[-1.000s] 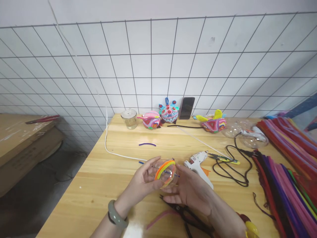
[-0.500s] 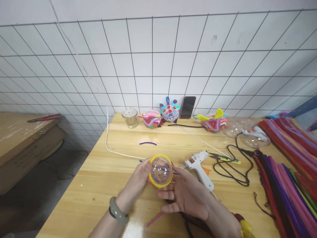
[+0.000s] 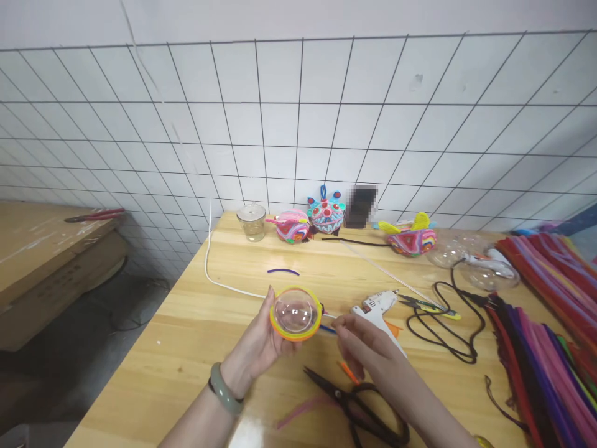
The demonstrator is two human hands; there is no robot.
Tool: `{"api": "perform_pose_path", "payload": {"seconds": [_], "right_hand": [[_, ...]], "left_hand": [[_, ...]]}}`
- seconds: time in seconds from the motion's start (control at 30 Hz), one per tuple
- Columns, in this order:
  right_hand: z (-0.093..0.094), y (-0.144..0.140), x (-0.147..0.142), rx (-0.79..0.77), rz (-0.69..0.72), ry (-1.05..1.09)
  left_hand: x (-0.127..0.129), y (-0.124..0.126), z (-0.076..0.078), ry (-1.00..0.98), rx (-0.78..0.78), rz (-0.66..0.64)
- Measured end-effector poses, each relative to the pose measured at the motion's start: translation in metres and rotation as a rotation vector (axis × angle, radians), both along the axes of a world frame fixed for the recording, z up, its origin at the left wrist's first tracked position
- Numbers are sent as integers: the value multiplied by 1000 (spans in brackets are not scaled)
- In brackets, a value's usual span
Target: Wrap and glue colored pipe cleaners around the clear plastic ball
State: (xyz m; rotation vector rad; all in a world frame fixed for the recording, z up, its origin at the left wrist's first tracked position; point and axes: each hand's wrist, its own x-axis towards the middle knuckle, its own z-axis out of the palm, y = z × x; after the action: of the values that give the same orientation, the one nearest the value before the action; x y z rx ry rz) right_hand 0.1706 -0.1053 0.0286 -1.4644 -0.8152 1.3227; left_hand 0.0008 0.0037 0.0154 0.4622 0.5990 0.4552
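Note:
My left hand (image 3: 261,343) grips a clear plastic ball (image 3: 295,312) whose rim is ringed with yellow and orange fuzzy strands. The thumb rests at the ball's left edge, and the other fingers support it from below. Just to the right, apart from the ball, is my right hand (image 3: 373,345) with its fingers curled and thumb and forefinger close together. Whatever lies between those fingertips is too small to make out. Partly beneath that hand lie black-handled scissors (image 3: 338,394), and behind it a white glue gun (image 3: 380,309).
Behind stand a glass cup (image 3: 252,224), decorated fuzzy ornaments (image 3: 327,214), a pixelated dark phone-like shape (image 3: 361,206) and clear plastic balls (image 3: 489,275). A black cord (image 3: 436,336) loops near bundles of coloured pipe cleaners (image 3: 536,348). A purple strand (image 3: 283,270) lies mid-table.
My right hand has left the ball, moved right and curled its fingers. The ball tilts in my left hand and sits slightly left. The scissors show more fully now.

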Motion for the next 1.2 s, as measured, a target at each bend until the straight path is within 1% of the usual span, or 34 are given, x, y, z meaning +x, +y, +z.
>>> {"api": "perform_pose_path", "payload": {"seconds": [0.03, 0.1, 0.17, 0.27, 0.37, 0.47, 0.57, 0.8, 0.93, 1.1, 1.2], "right_hand": [[1, -1, -1, 81, -33, -136], [4, -3, -4, 228, -68, -477], [3, -4, -9, 314, -53, -740], [0, -2, -16, 408, -26, -952], [-2, 1, -22, 488, -50, -1072], [-1, 4, -25, 579, -87, -1110], [0, 6, -27, 621, -104, -1088], [-3, 4, -27, 553, -122, -918], [-7, 3, -27, 548, -98, -892], [-4, 0, -17, 529, 0, -869], [-6, -3, -10, 459, -21, -806]], "left_hand": [[0, 0, 1, -8, -22, -2], [0, 0, 1, -29, -48, -7], [0, -1, 1, -60, -82, -4], [1, -2, 1, -90, -126, 9], [2, -3, 1, -94, -150, 21], [4, -3, 2, -114, -161, 27], [4, -4, 1, -118, -157, 31], [4, -7, -1, -120, -64, 45], [6, -9, -2, -108, -18, 69], [6, -10, -6, -104, 152, 107], [4, -11, -10, -143, 248, 126]]}}
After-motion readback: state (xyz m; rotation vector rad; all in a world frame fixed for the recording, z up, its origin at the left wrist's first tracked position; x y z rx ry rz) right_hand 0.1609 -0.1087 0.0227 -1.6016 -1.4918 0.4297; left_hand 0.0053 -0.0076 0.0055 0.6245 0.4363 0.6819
